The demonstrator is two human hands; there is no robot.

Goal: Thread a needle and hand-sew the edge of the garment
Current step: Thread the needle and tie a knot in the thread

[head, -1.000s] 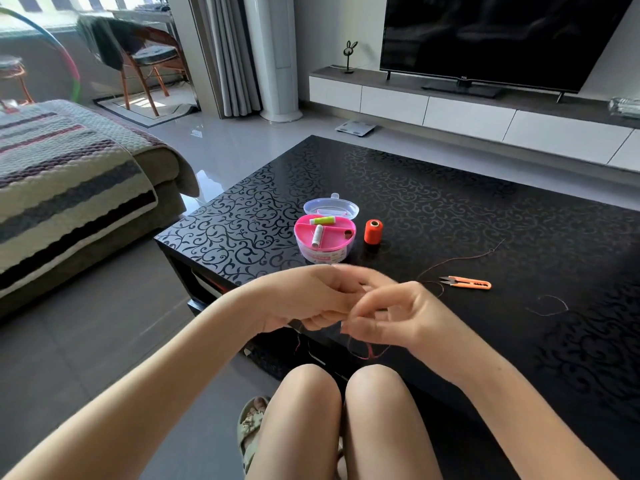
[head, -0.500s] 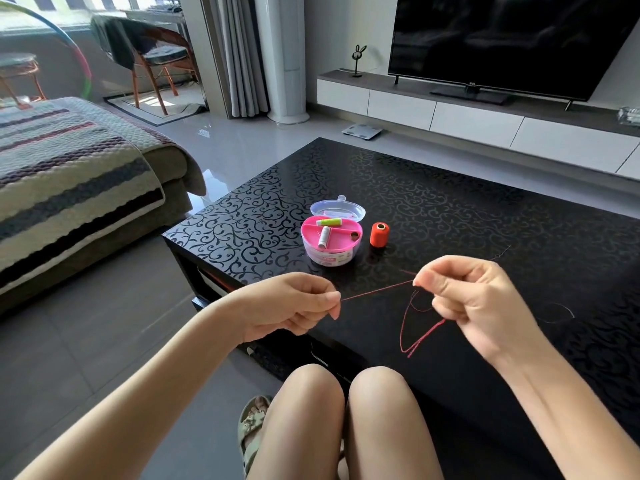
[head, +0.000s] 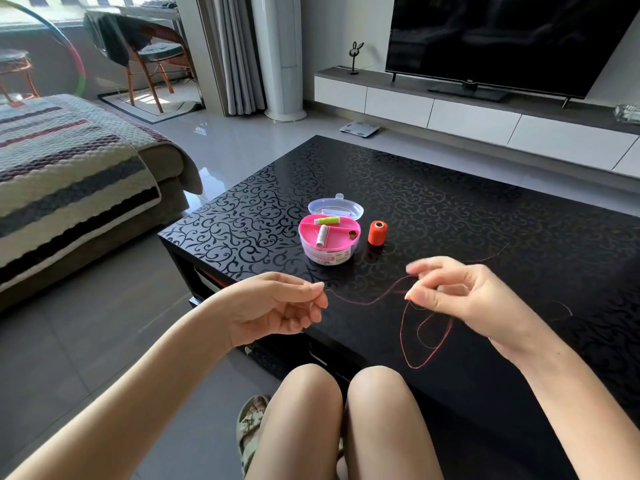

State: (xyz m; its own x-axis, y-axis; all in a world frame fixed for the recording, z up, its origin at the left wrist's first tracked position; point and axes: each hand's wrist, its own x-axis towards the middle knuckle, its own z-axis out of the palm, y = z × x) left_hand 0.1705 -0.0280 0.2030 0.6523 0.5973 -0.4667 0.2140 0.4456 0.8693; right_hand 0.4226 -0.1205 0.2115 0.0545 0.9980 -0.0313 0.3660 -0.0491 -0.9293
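Mind the red thread (head: 416,367) first: its slack loop hangs below your right hand (head: 464,299), over the near edge of the table (head: 485,209), and it could knot. Draw it out smoothly with the strand lightly taut, so it does not twist. Your left hand (head: 273,306) is curled, thumb and forefinger pinching the thread's end (a needle there is too small to make out). The right hand, fingers bent, pinches the thread further along; one finger is blurred. Beyond stand the pink sewing box (head: 329,237) and the orange spool (head: 376,232). No garment shows.
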